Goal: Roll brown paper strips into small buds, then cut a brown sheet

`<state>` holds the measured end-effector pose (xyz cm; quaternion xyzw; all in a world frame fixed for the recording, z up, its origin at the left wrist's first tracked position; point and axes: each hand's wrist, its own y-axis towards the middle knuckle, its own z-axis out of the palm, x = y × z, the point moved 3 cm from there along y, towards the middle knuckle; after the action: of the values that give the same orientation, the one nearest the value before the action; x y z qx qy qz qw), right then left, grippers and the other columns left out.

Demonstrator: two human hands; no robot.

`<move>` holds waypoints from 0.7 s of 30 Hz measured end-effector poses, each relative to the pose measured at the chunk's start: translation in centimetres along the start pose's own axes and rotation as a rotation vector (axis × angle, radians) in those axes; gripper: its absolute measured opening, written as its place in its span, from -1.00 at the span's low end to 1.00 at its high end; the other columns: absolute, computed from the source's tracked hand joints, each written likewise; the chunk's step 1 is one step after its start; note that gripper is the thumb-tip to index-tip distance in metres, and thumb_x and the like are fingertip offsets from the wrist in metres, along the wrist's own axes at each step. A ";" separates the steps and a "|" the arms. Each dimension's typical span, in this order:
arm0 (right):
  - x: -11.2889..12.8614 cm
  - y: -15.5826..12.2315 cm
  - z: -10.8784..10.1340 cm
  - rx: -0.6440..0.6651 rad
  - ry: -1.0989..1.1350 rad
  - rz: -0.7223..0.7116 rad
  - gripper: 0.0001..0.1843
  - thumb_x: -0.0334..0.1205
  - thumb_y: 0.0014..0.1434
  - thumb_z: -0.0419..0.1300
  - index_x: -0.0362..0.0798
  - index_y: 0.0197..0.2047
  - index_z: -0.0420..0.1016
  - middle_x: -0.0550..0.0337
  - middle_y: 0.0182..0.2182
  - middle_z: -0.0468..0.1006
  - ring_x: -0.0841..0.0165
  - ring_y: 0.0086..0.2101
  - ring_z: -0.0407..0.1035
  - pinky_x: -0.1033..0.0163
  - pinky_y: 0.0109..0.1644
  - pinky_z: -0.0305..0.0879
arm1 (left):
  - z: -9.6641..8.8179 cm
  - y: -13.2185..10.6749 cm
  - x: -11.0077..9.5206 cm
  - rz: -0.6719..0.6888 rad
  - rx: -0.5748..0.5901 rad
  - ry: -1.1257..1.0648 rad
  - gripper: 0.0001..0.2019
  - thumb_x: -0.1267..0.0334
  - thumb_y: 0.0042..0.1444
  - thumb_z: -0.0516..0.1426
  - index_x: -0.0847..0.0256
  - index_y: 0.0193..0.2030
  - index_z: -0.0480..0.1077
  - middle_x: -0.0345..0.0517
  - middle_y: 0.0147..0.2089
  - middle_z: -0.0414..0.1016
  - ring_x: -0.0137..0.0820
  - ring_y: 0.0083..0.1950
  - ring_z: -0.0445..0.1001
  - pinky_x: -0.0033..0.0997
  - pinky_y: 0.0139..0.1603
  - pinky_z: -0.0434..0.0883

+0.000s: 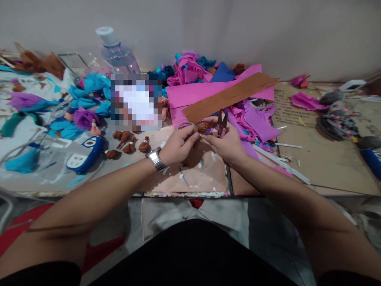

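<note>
My left hand (178, 143) pinches a small brown paper flower bud (203, 126) above the pinkish work mat (205, 178); a metal watch (156, 159) sits on that wrist. My right hand (226, 143) meets it from the right and is closed around small thread snips (222, 122), whose blades point up just right of the bud. A thin wire loop (183, 124) lies behind my left fingers.
Several finished brown buds (127, 145) lie left of my hands. A brown paper strip (229, 96) and pink sheets (193, 95) lie behind. Blue and purple paper flowers (85, 115), a power strip (83, 155), a plastic bottle (117, 51) and cardboard (321, 147) surround them.
</note>
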<state>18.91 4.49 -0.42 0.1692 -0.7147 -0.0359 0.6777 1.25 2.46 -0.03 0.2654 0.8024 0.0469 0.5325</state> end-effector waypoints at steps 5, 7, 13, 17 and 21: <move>-0.4 0.2 -0.1 0.001 -0.010 0.030 -0.46 0.00 0.03 0.53 0.04 0.04 0.55 0.14 -0.09 0.65 0.28 -0.17 0.54 0.08 0.02 0.56 | 0.1 0.0 0.3 -0.028 0.020 0.053 -0.65 0.01 0.47 0.00 0.18 -0.26 0.37 -0.11 -0.36 0.44 -0.32 -0.32 0.38 -0.28 -0.26 0.34; -0.4 0.1 -0.1 0.001 -0.026 0.052 -0.47 0.01 0.05 0.51 0.06 0.05 0.54 0.15 -0.14 0.63 0.34 -0.31 0.49 0.14 -0.16 0.55 | 0.1 -0.1 0.4 -0.035 0.011 0.081 -0.67 0.02 0.47 0.00 0.19 -0.23 0.38 -0.11 -0.35 0.45 -0.32 -0.34 0.38 -0.28 -0.28 0.33; 0.2 0.0 0.0 0.001 -0.049 0.042 -0.52 0.00 0.10 0.48 0.04 0.04 0.53 0.20 -0.21 0.58 0.53 -0.55 0.12 0.30 -0.51 0.17 | 0.1 -0.1 0.3 -0.013 0.000 0.092 -0.70 0.07 0.45 0.00 0.21 -0.18 0.40 -0.08 -0.30 0.49 -0.31 -0.29 0.42 -0.27 -0.23 0.36; 0.6 0.0 0.1 0.007 -0.059 0.031 -0.53 -0.01 0.12 0.47 0.04 0.03 0.51 0.20 -0.22 0.57 0.53 -0.56 0.04 0.30 -0.52 0.07 | 0.1 -0.2 0.0 0.010 -0.003 0.088 -0.75 0.07 0.42 0.07 0.21 -0.11 0.43 -0.09 -0.28 0.52 -0.30 -0.28 0.44 -0.27 -0.21 0.38; 0.4 0.0 0.0 -0.003 -0.061 0.025 -0.53 -0.05 0.10 0.47 0.04 0.04 0.51 0.20 -0.19 0.57 0.53 -0.54 0.09 0.31 -0.50 0.12 | 0.0 -0.2 -0.1 -0.008 -0.033 0.094 -0.71 0.06 0.43 0.05 0.19 -0.24 0.41 -0.10 -0.35 0.51 -0.31 -0.32 0.43 -0.28 -0.25 0.35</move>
<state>18.86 4.38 -0.08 0.1580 -0.7372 -0.0336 0.6561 1.20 2.26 -0.03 0.2508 0.8266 0.0702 0.4989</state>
